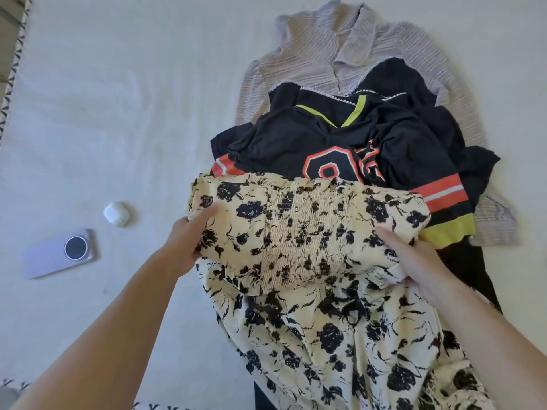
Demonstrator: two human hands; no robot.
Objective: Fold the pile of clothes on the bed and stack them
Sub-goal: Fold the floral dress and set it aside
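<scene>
Both hands hold the floral dress [310,232]; left hand [185,241] fingers pinch its left edge; right hand [420,261] fingers grip its right.

The one readable mark is on the black jersey [349,143]: large orange numerals outlined in white across its chest. The left numeral reads as an 8 or a 9, its lower half covered by the cream floral dress [310,232] lying over the jersey's lower edge. The numeral to its right is crumpled in folds of the jersey and cannot be made out. No other text, label or brand is legible.
</scene>
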